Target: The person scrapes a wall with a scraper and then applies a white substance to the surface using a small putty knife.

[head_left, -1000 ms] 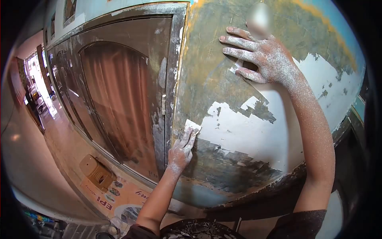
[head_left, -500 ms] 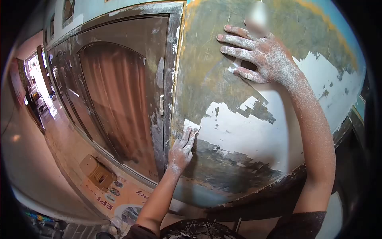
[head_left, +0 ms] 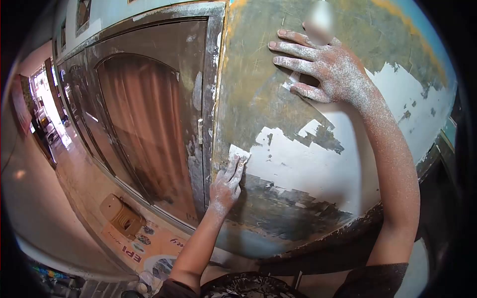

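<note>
My left hand (head_left: 226, 186), dusted white, holds a small flat putty scraper (head_left: 239, 153) and presses it against the wall (head_left: 258, 89) at the left edge of a white putty patch (head_left: 308, 164). Higher up, my right hand (head_left: 320, 67) lies flat on the wall with its fingers spread and holds nothing. White powder covers both hands and the right forearm. The wall around the patch is worn, with green, yellow and dark paint.
Left of the wall stands a brown door (head_left: 144, 129) with a dusty frame (head_left: 211, 99). A tan box (head_left: 120, 217) and a printed sack (head_left: 144, 246) lie on the floor below. A corridor (head_left: 44, 124) runs off at far left.
The left hand and scraper have moved slightly up the wall edge. The right hand stays flat in place.
</note>
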The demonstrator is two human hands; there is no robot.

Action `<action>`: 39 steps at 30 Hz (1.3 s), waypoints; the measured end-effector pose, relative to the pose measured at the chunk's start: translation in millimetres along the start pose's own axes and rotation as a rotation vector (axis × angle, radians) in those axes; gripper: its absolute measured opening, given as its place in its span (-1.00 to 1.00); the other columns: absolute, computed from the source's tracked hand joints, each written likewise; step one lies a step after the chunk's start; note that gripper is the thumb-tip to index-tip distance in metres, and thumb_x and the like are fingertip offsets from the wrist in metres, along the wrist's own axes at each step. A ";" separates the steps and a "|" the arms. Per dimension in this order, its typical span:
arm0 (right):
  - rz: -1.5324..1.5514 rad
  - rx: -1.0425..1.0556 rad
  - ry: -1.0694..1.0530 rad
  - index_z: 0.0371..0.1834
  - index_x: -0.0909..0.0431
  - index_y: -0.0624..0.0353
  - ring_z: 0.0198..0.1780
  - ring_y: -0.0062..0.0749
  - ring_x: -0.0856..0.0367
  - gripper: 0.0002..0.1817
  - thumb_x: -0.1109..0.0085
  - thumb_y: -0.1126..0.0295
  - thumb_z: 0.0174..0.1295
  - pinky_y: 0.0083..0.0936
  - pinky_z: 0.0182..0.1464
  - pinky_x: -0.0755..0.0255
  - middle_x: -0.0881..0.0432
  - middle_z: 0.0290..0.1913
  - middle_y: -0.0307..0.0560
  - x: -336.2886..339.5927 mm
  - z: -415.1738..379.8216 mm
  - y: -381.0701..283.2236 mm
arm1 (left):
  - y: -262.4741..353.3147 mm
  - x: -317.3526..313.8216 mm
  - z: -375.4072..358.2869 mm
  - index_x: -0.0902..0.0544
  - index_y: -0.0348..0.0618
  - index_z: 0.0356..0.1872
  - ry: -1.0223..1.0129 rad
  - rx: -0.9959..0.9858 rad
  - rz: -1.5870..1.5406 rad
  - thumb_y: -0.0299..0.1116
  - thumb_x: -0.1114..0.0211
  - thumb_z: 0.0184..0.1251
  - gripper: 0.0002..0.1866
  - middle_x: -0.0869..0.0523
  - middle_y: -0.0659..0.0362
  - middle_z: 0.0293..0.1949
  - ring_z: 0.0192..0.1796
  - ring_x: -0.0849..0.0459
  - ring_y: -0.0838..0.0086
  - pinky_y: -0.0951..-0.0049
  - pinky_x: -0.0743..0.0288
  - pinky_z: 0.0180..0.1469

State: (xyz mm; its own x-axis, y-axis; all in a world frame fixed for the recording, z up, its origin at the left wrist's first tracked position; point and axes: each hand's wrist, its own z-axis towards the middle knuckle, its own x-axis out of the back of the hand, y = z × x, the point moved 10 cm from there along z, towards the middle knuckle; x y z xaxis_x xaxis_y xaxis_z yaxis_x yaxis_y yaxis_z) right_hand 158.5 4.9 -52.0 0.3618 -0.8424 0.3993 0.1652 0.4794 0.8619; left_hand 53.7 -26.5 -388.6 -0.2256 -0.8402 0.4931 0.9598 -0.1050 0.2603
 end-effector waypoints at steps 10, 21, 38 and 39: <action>-0.026 0.000 -0.019 0.43 -0.57 -0.18 0.64 -0.48 -0.24 -0.45 -0.25 -0.05 0.42 -0.16 0.75 0.00 -0.38 0.61 -0.43 0.4 0.5 0.2 | 2.2 4.2 6.9 -0.53 0.05 0.50 0.056 -0.057 0.020 -0.52 -0.28 0.01 -0.16 -0.45 0.22 0.58 -0.22 -0.66 0.20 0.26 -0.69 -0.18; -0.014 0.003 0.009 0.43 -0.57 -0.18 0.64 -0.48 -0.25 -0.44 -0.26 -0.06 0.41 -0.15 0.75 -0.01 -0.38 0.61 -0.43 0.9 -0.3 0.5 | 4.8 10.8 12.7 -0.52 0.10 0.51 0.059 -0.067 0.031 -0.52 -0.28 0.02 -0.16 -0.43 0.27 0.59 -0.20 -0.67 0.21 0.27 -0.70 -0.14; 0.015 0.001 0.019 0.39 -0.60 -0.16 0.64 -0.49 -0.25 -0.47 -0.27 -0.03 0.41 -0.17 0.75 0.00 -0.41 0.59 -0.42 0.9 -1.1 1.5 | 17.2 24.5 46.1 -0.59 -0.04 0.44 -0.058 0.018 0.010 -0.62 -0.22 0.07 -0.24 -0.47 0.12 0.56 -0.12 -0.72 0.14 0.23 -0.69 -0.05; 0.015 0.004 0.021 0.39 -0.60 -0.16 0.64 -0.49 -0.25 -0.47 -0.27 -0.03 0.41 -0.17 0.75 0.00 -0.41 0.59 -0.42 0.9 -0.5 1.5 | 17.8 25.1 46.2 -0.59 -0.03 0.44 -0.046 0.007 0.017 -0.62 -0.23 0.07 -0.24 -0.47 0.14 0.56 -0.13 -0.72 0.14 0.23 -0.69 -0.06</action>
State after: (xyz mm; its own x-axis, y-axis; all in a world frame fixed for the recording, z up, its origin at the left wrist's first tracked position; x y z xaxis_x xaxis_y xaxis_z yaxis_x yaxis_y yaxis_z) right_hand 159.5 5.0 -50.4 0.3832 -0.8296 0.4060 0.1556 0.4913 0.8570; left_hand 57.4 -24.9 -333.2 -0.2166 -0.8168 0.5347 0.9625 -0.0870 0.2570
